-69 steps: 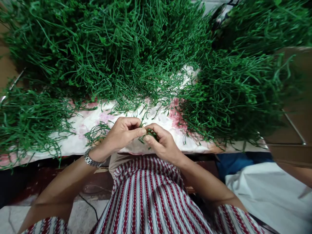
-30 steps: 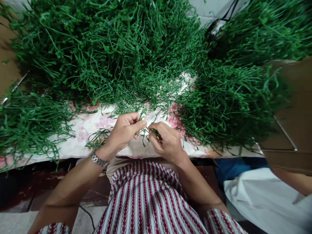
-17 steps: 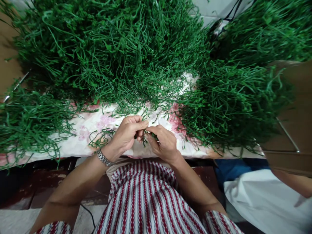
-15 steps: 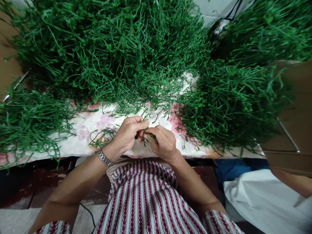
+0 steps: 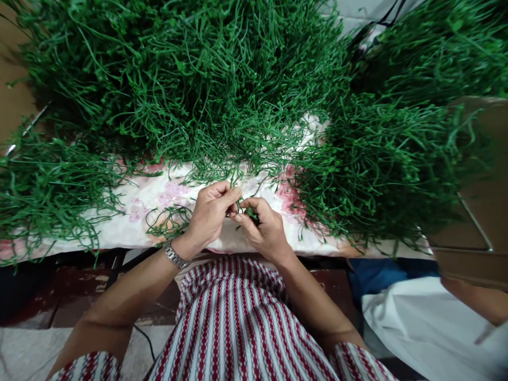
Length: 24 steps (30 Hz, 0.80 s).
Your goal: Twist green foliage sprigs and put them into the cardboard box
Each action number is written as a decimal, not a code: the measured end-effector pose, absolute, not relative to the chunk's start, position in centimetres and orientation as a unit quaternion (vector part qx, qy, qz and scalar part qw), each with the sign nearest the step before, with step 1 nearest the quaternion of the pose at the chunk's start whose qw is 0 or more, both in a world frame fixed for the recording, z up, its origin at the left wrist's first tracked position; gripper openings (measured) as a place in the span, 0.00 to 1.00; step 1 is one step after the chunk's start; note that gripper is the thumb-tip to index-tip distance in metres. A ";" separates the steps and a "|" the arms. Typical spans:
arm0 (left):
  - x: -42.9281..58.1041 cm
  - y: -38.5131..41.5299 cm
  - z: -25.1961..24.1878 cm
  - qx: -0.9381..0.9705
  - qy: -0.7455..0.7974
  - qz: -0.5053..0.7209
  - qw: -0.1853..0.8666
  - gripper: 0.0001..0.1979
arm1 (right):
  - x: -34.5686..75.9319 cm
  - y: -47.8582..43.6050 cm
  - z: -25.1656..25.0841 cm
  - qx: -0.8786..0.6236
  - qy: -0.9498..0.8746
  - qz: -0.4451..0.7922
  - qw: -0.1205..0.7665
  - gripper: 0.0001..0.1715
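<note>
My left hand (image 5: 209, 210) is closed, thumb against fingers, around a thin green plant stem (image 5: 233, 178) whose tip pokes out above the fingers. Close beside it, my right hand (image 5: 266, 228) pinches at the lower part of the stem, with a few more green pieces (image 5: 252, 214) partly hidden in its curled fingers. The fingertips nearly meet over the flowered cloth (image 5: 222, 238). Left of my left hand lies a small loose bunch of curly green stems (image 5: 169, 219).
A big heap of green stems (image 5: 190, 79) spreads across the far side. Smaller piles lie left (image 5: 51, 190) and right (image 5: 381, 169). Cardboard (image 5: 482, 196) with a thin metal rod stands at right. Another person's white garment (image 5: 424, 323) and arm are at lower right.
Both hands have moved slightly upward, still close together. The right thumb has straightened toward the left fingers, and the stem tip now shows above the left hand.
</note>
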<state>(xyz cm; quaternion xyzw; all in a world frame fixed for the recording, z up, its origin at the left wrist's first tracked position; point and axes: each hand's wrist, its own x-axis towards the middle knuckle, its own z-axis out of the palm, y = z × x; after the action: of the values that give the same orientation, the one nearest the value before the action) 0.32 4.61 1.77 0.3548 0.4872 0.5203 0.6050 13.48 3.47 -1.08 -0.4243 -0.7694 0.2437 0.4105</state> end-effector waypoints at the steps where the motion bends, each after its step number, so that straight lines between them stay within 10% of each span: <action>1: 0.4 4.6 1.8 0.353 0.487 0.522 0.604 0.16 | 13.5 3.4 -1.1 -0.429 -0.761 0.265 0.409 0.09; 24: 0.9 3.8 0.1 0.420 0.520 0.563 0.485 0.16 | 13.6 3.9 -0.8 -0.454 -0.721 0.400 0.339 0.08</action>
<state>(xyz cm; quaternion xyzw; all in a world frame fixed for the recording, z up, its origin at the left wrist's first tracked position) 0.90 3.78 0.13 0.4204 0.5197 0.5634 0.4854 13.59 3.94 -0.79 -0.4540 -0.7207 0.3999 0.3385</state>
